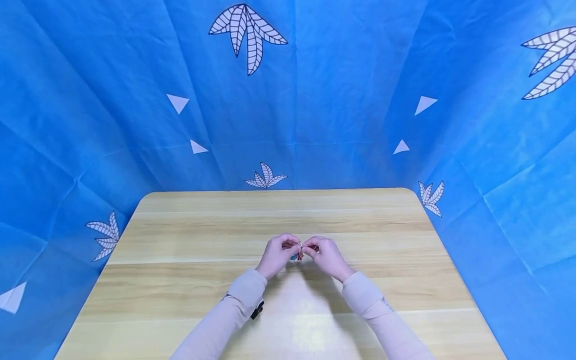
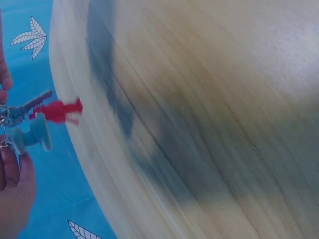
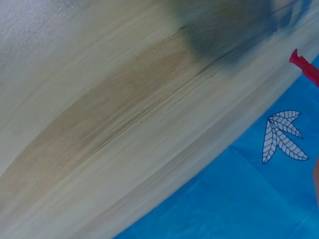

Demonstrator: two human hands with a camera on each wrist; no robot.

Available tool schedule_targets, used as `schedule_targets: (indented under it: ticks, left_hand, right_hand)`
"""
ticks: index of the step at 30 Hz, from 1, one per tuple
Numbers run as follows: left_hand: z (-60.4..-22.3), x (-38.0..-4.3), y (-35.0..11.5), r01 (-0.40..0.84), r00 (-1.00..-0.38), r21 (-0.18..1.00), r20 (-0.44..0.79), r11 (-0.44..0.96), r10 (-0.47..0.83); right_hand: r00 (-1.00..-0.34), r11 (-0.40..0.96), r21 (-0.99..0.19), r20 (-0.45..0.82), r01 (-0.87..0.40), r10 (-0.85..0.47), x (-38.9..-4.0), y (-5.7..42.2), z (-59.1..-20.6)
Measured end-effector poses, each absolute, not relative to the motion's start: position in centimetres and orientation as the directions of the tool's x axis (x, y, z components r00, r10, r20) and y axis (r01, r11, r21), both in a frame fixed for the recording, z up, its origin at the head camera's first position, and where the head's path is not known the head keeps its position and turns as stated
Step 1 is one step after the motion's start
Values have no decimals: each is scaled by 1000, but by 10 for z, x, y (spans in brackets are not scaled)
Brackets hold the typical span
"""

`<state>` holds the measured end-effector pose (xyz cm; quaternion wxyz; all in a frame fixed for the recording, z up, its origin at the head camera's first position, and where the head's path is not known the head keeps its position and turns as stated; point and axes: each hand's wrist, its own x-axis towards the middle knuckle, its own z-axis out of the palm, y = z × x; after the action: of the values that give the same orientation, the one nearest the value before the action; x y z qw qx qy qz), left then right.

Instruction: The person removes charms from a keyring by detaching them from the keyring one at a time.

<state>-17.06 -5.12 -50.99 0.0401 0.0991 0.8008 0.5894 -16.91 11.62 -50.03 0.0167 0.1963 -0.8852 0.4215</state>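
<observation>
Both hands meet above the middle of the table, fingertips almost touching around a small bunch of keyring pieces. My left hand (image 1: 275,256) pinches the bunch; in the left wrist view a pale blue spool-shaped charm (image 2: 35,135) rests by its fingers. Opposite it, my right hand (image 1: 329,257) pinches at the metal ring (image 2: 4,115), with thumb and finger close together. A greyish key (image 2: 31,107) and a red figure-shaped charm (image 2: 60,110) hang from the ring. Only the red charm's end and a sliver of finger show in the right wrist view.
The light wooden table (image 1: 180,290) has rounded far corners. Blue cloth (image 1: 342,100) with white leaf and triangle prints surrounds it at the back and sides. A black strap piece (image 1: 257,310) shows beside the left sleeve.
</observation>
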Motion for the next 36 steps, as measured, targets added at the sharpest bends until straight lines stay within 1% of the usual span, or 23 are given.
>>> schedule_targets:
  ticks: [5,8,13,21,26,30,36]
  left_hand:
    - [-512,-170,-51,193,-970,922,129,335,204]
    - [-513,-170,-51,215,-968,909,150,358,201]
    - [-515,-170,-53,215,-969,909,152,356,196]
    - [-520,-169,-54,213,-972,913,163,349,167]
    - [-521,-170,-53,211,-975,913,171,349,141]
    - [-520,-169,-50,211,-975,923,178,320,131]
    - [-520,-168,-49,181,-981,932,149,315,125]
  right_hand:
    - [-923,566,-740,204,-363,-326,-170,115,-503]
    - [-918,572,-730,204,-374,-341,-170,115,-503]
    - [-907,584,-708,206,-397,-367,-169,114,-502]
    - [-904,605,-684,208,-407,-373,-167,111,-502]
    - [-895,635,-638,235,-436,-379,-166,109,-503]
    - [-886,664,-590,264,-460,-380,-166,110,-506]
    - [-862,675,-536,314,-507,-397,-168,110,-510]
